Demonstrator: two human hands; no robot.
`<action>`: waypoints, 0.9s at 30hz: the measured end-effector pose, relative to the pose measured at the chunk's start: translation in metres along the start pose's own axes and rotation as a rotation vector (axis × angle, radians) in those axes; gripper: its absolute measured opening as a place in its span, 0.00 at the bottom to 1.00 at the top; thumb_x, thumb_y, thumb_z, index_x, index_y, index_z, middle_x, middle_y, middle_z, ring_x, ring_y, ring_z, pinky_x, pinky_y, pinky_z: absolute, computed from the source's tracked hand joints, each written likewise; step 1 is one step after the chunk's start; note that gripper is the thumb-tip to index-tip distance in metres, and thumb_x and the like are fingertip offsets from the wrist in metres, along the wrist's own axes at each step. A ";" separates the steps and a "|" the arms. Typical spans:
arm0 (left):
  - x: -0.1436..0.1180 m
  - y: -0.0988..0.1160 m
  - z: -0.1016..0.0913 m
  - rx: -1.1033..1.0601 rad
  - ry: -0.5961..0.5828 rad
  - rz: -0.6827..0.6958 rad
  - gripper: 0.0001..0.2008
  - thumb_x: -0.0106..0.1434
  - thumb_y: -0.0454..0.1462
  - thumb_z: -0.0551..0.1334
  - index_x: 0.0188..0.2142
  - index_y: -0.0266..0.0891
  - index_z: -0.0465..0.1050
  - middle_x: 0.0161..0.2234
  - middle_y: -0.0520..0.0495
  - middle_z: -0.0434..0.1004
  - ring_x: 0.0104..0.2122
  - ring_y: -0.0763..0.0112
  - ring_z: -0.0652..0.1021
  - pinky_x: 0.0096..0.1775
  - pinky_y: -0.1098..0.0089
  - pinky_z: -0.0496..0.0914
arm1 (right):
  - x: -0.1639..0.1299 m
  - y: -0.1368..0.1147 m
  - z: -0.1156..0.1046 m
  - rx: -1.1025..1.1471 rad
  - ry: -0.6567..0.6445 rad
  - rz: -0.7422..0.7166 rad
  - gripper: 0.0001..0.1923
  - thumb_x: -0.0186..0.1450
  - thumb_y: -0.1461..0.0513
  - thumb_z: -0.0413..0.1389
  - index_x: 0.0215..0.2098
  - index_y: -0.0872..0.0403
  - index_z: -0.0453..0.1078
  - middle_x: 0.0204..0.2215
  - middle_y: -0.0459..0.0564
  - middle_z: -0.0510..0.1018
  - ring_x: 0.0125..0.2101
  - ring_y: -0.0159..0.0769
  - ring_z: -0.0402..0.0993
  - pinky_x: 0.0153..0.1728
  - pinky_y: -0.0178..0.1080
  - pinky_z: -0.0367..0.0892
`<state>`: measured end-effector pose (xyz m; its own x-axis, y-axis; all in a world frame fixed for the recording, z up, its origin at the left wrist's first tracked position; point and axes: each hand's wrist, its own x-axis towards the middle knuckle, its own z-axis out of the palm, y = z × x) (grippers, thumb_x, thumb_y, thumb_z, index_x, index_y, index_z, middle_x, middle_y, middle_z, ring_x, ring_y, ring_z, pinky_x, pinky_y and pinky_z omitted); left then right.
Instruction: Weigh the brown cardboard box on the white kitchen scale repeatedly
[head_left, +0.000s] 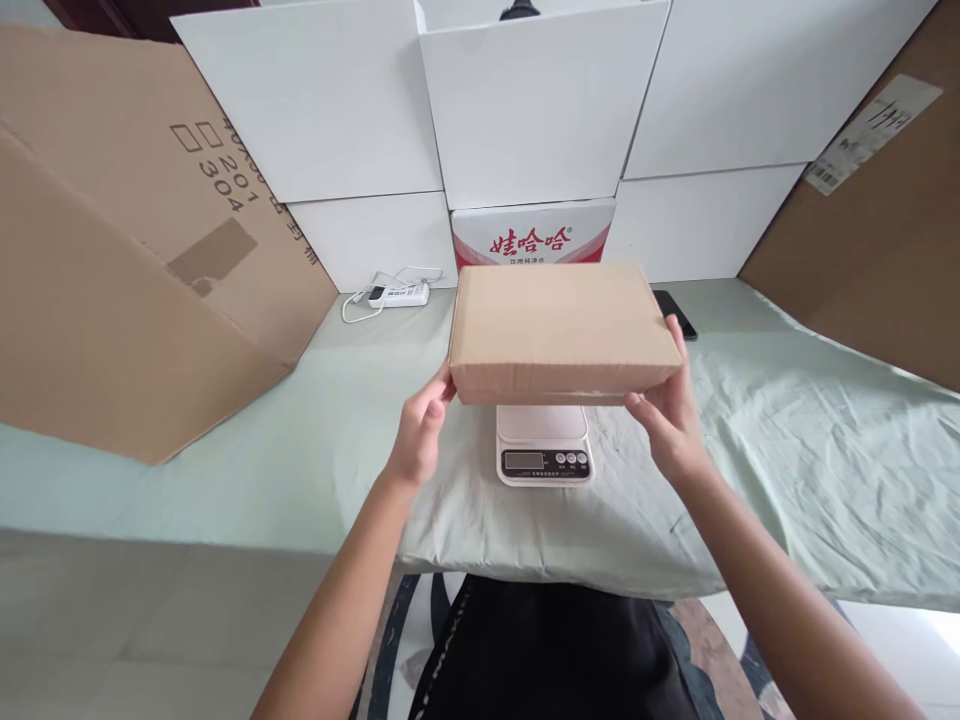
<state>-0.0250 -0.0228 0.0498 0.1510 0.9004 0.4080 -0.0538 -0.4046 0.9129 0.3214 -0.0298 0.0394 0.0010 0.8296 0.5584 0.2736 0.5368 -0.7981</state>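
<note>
A closed brown cardboard box (559, 315) is held level between my two hands. My left hand (422, 430) grips its left side, fingers partly hidden behind and under the near corner. On the opposite side, my right hand (671, 410) has its thumb near the lower front edge and its fingers along the right end. Beneath the box is a white kitchen scale (544, 440), whose front panel with a small display and several buttons shows. The box covers the back of the scale, and I cannot tell whether the two touch.
A pale green cloth (360, 470) covers the table. At the back lie a white power strip-like device with a cable (401, 295) and a black phone (677, 315). White panels (547, 120), a printed carton (534, 230) and large cardboard sheets (150, 250) (862, 220) enclose the table.
</note>
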 end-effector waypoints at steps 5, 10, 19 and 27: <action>0.057 -0.018 0.005 -0.027 0.051 -0.083 0.54 0.67 0.76 0.53 0.75 0.41 0.73 0.77 0.36 0.72 0.79 0.37 0.70 0.78 0.41 0.66 | 0.059 0.014 0.016 0.043 0.010 -0.047 0.61 0.66 0.30 0.64 0.86 0.27 0.37 0.87 0.42 0.51 0.85 0.64 0.49 0.82 0.72 0.57; 0.084 -0.066 0.023 -0.014 0.089 -0.120 0.52 0.68 0.76 0.53 0.76 0.45 0.71 0.80 0.43 0.69 0.83 0.43 0.62 0.81 0.48 0.61 | 0.079 0.059 0.049 0.154 0.128 0.100 0.67 0.61 0.30 0.66 0.86 0.38 0.39 0.86 0.49 0.52 0.87 0.59 0.45 0.87 0.66 0.45; 0.079 -0.088 0.027 0.078 0.072 -0.202 0.49 0.71 0.73 0.53 0.78 0.48 0.67 0.81 0.44 0.66 0.83 0.45 0.62 0.83 0.46 0.57 | 0.068 0.086 0.051 0.143 0.154 0.229 0.65 0.59 0.38 0.68 0.85 0.41 0.44 0.85 0.47 0.55 0.86 0.53 0.47 0.88 0.57 0.41; 0.081 -0.090 0.025 0.144 0.103 -0.256 0.50 0.72 0.73 0.53 0.79 0.45 0.66 0.84 0.43 0.59 0.84 0.46 0.59 0.84 0.48 0.52 | 0.070 0.100 0.038 0.168 0.209 0.251 0.62 0.63 0.38 0.61 0.86 0.34 0.33 0.82 0.49 0.62 0.84 0.58 0.54 0.85 0.71 0.45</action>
<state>0.0165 0.0820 0.0006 0.0408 0.9845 0.1704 0.1143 -0.1740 0.9781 0.3122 0.0874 -0.0102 0.2488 0.8988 0.3608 0.0779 0.3528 -0.9325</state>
